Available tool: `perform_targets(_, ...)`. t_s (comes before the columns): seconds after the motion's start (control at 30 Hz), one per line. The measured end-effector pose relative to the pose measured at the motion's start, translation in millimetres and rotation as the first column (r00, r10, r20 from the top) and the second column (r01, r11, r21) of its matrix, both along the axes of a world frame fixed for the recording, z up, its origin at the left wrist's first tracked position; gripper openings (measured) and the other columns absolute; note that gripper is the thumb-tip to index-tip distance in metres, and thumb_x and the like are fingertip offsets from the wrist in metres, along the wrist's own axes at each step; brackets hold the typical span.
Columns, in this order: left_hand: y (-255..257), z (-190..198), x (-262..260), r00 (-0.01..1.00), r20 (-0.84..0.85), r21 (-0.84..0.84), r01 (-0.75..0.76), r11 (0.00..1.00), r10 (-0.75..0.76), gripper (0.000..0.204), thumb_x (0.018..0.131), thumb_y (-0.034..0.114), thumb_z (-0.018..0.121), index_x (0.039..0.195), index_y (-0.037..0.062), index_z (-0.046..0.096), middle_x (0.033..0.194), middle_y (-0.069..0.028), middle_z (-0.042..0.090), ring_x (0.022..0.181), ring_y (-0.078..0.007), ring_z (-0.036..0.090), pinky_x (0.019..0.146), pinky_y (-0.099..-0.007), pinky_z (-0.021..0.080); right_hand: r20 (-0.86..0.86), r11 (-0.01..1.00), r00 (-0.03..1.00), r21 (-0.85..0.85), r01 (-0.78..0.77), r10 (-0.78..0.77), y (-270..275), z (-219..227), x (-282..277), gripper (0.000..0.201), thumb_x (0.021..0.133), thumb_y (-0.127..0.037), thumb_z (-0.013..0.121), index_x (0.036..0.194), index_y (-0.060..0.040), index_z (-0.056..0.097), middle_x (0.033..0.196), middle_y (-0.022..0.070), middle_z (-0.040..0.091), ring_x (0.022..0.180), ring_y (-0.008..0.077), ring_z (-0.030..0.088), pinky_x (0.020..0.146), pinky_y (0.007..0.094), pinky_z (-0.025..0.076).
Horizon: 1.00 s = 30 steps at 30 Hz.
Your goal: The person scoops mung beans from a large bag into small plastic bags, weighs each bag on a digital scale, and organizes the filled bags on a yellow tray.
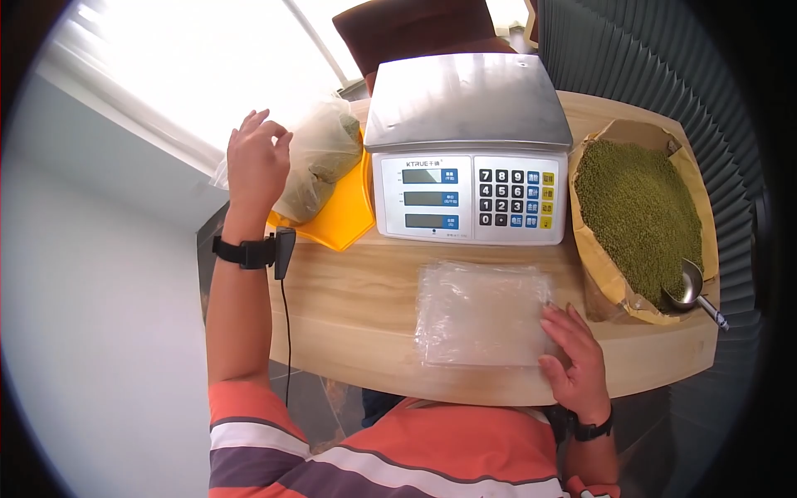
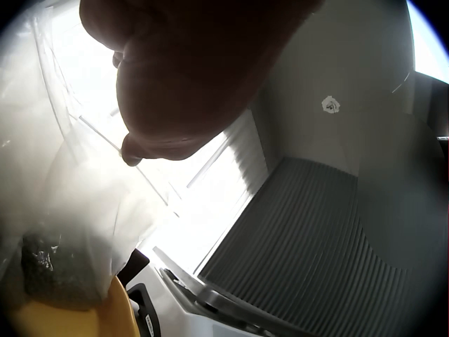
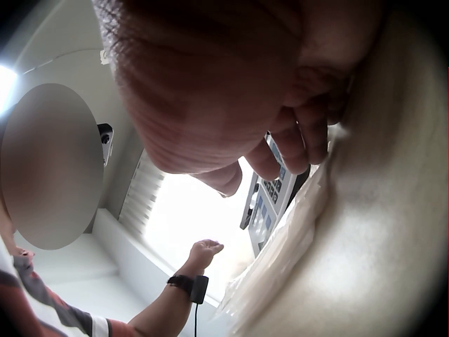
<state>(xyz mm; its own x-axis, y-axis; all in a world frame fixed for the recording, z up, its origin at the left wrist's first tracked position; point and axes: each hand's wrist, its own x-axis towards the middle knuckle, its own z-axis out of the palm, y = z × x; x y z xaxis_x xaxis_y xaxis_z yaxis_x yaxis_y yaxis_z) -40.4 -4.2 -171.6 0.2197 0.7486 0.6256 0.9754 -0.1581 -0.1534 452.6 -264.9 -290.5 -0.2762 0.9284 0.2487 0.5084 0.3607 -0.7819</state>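
Note:
My left hand (image 1: pixel 259 162) is raised at the left, its thumb and index finger bent toward each other and nothing visible between them. Beside it, a clear plastic bag (image 1: pixel 320 158) with greenish contents sits in a yellow tray (image 1: pixel 344 220). In the left wrist view the bag (image 2: pixel 77 210) stands to the left of the hand. My right hand (image 1: pixel 577 361) lies at the right edge of a stack of flat clear plastic bags (image 1: pixel 481 315), fingers extended, fingertips over its border. The right wrist view shows these fingers close above the bags (image 3: pixel 280 246).
A digital scale (image 1: pixel 469 108) with a bare metal platform stands at the middle back. To its right is an open paper sack (image 1: pixel 610 278) of green beans (image 1: pixel 635 216), with a metal scoop (image 1: pixel 689 286) in it. A brown chair (image 1: pixel 415 37) stands behind the table (image 1: pixel 349 307).

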Motion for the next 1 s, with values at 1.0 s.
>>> perform_targets(1.0, -7, 8, 20, 0.932, 0.360, -0.224, 0.056, 0.973, 0.029, 0.027, 0.102, 0.026, 0.078, 0.106, -0.0006, 0.072, 0.100, -0.0160, 0.078, 0.096, -0.0307, 0.074, 0.088, -0.0398, 0.057, -0.006, 0.999, 0.999, 0.010, 0.032, -0.031, 2, -1, 0, 0.043, 0.098, -0.025, 0.081, 0.134, -0.0029, 0.074, 0.141, 0.0204, 0.072, 0.134, 0.0409, 0.067, 0.125, 0.0585, 0.044)
